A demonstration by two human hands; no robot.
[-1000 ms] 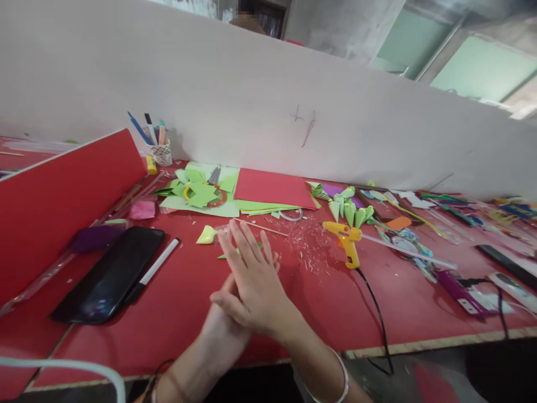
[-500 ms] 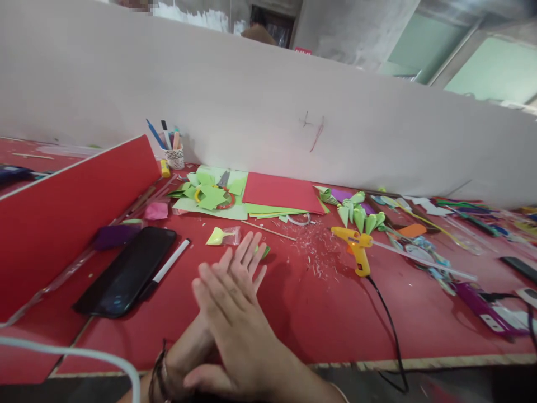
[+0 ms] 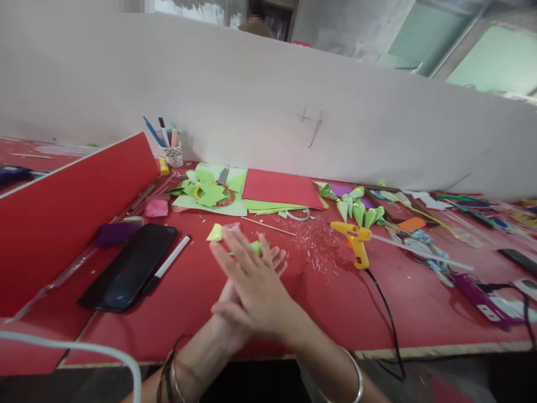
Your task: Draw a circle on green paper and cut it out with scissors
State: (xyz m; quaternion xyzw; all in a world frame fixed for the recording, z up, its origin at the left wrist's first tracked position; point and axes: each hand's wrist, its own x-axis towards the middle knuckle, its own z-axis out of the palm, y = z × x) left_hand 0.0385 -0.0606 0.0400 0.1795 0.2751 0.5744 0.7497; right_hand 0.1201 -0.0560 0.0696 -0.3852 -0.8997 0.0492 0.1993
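Right hand point(image 3: 260, 296) lies over the left hand point(image 3: 225, 330), its fingers slightly apart; can't really tell the left's fingers. Several green cones point(image 3: 358, 214) look already shaped, one green piece point(image 3: 255, 246) sits separately, just past the hands.

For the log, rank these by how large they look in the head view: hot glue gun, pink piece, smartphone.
1. Smartphone
2. Hot glue gun
3. Pink piece

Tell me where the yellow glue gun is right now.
In the head view, the yellow glue gun lies on the red table, right of the person's hands, just below the green paper cones and beside the scattered shreds.
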